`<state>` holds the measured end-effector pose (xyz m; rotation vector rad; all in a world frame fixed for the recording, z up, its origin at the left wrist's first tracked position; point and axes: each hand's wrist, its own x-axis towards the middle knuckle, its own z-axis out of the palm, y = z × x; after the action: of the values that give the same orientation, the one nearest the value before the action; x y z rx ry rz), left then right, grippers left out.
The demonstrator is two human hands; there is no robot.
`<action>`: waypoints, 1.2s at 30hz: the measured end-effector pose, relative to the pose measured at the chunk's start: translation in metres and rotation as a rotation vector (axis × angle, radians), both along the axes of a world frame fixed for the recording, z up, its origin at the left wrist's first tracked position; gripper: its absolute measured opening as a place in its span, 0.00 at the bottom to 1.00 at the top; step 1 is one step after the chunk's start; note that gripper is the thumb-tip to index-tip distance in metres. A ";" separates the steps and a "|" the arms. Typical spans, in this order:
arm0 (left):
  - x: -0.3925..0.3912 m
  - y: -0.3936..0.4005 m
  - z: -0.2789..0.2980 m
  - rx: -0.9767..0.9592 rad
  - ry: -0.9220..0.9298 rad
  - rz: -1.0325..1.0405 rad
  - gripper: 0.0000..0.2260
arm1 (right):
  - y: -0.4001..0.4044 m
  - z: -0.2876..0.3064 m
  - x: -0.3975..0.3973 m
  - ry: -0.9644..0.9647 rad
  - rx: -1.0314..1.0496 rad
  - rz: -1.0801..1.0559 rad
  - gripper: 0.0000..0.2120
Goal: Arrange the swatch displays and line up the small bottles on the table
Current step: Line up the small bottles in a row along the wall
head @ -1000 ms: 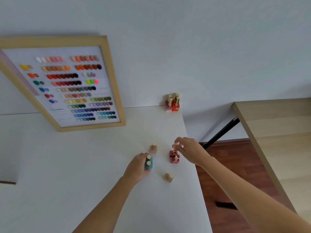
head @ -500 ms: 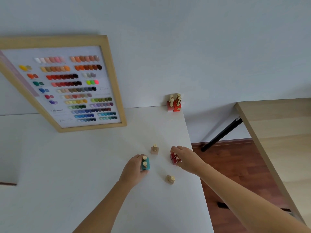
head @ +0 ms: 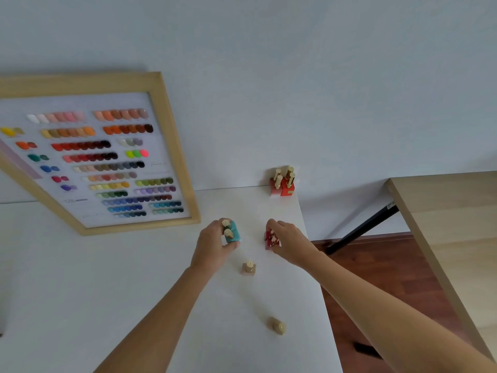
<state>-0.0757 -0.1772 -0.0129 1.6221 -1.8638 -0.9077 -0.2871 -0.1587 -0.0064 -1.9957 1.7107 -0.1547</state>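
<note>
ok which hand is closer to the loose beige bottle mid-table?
Left. The left hand is just up-left of the beige bottle, holding teal bottles; the right hand sits farther up-right.

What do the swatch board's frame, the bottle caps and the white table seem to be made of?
Frame: looks like light wood or wood veneer, matte, pale tan with faint grain. Caps on the red bottles: gold and shiny, probably metal or metallised plastic, bright highlights. Table: smooth white matte surface, probably laminate or painted board; no grain shows.

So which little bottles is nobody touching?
The two beige bottles near the front and the red ones by the wall. The left hand holds teal bottles; the right hand holds red ones.
</note>
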 end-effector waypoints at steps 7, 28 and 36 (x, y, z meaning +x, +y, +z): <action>-0.029 -0.066 -0.018 0.031 -0.084 -0.114 0.18 | -0.066 -0.003 0.003 -0.002 -0.062 -0.037 0.16; -0.053 -0.121 -0.051 0.026 -0.046 -0.094 0.29 | -0.117 -0.030 0.004 0.203 -0.282 -0.031 0.21; -0.077 -0.102 -0.052 -0.022 -0.182 0.158 0.43 | -0.083 -0.027 -0.009 0.007 -0.454 -0.214 0.16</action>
<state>-0.1528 -0.2789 -0.0652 1.8618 -1.8241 -0.6911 -0.2965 -0.2413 -0.0335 -2.1074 2.0297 -0.6631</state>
